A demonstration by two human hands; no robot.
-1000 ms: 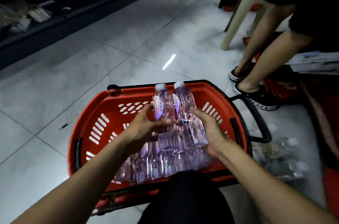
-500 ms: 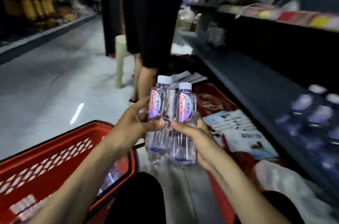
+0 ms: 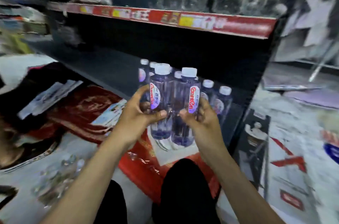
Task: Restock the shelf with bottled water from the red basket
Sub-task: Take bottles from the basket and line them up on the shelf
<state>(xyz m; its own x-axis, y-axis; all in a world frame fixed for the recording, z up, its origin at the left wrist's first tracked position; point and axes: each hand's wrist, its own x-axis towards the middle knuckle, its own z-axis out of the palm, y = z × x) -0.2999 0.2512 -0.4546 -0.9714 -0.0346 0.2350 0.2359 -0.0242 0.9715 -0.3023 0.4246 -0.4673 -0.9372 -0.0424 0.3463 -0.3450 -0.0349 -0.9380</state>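
The left hand (image 3: pixel 137 121) curled round the left bottle (image 3: pixel 164 87); the right hand (image 3: pixel 205 121) curled round the right bottle (image 3: pixel 183 95). Both bottles were upright, touching, held before the shelf (image 3: pixel 110 71). Recommended: lower both level beside the stocked bottles (image 3: pixel 222 100), releasing only once seated.

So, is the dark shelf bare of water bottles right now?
No: several shelved bottles stand on the dark shelf, behind the left bottle in the left hand and the right bottle in the right hand.
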